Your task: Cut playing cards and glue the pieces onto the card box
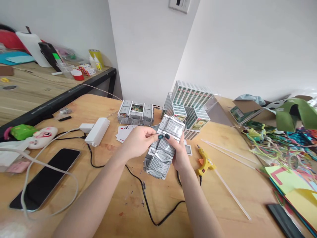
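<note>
A long block built from grey-patterned playing cards (161,161) is held tilted above the table between both hands. My right hand (181,152) wraps around its right side, with the thumb lying across the top. Fingertips of my left hand (138,140) pinch at its upper left edge; whatever small piece they grip there is hidden. Behind my left hand lie loose playing cards (125,133), faces up. A similar card-built block (135,114) with an opening in its top stands farther back. Beside it rises a stack of green-and-white card boxes (192,96).
A yellow glue gun (205,162) lies right of my hands, near clear glue sticks (232,195). Its black cable (146,198) loops in front. At left are a phone (47,178), a white power adapter (97,131) and cords. Colourful scraps (279,145) cover the right side.
</note>
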The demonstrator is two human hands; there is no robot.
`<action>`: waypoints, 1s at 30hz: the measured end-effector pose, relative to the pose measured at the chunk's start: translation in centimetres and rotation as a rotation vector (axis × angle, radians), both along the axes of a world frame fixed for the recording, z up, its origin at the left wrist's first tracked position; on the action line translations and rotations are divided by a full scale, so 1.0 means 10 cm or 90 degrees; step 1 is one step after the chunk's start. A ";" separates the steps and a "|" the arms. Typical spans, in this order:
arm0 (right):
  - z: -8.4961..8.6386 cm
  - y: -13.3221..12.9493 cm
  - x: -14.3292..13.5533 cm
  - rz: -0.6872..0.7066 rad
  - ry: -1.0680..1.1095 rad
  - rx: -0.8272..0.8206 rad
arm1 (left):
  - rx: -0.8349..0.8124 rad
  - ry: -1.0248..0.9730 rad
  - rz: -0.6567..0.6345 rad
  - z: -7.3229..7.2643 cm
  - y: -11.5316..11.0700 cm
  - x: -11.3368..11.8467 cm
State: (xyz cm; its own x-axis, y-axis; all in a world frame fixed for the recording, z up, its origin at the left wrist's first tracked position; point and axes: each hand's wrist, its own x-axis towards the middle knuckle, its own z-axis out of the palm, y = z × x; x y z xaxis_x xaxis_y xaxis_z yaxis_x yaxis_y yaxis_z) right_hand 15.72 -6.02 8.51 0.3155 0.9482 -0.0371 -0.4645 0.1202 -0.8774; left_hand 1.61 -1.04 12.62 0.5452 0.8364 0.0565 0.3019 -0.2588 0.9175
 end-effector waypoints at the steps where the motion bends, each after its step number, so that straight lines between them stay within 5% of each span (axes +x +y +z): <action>1: 0.01 -0.01 -0.01 0.025 0.007 -0.004 | 0.005 -0.003 0.018 0.00 0.00 0.01; 7: -0.04 0.03 -0.02 0.033 0.034 -0.025 | -0.007 -0.029 0.038 -0.02 -0.01 0.05; 12: -0.18 0.10 0.01 -0.046 0.044 -0.015 | -0.074 -0.011 -0.051 -0.04 -0.02 0.01; 30: -0.26 0.13 0.05 -0.004 0.093 -0.044 | -0.127 0.103 -0.202 0.02 -0.03 -0.12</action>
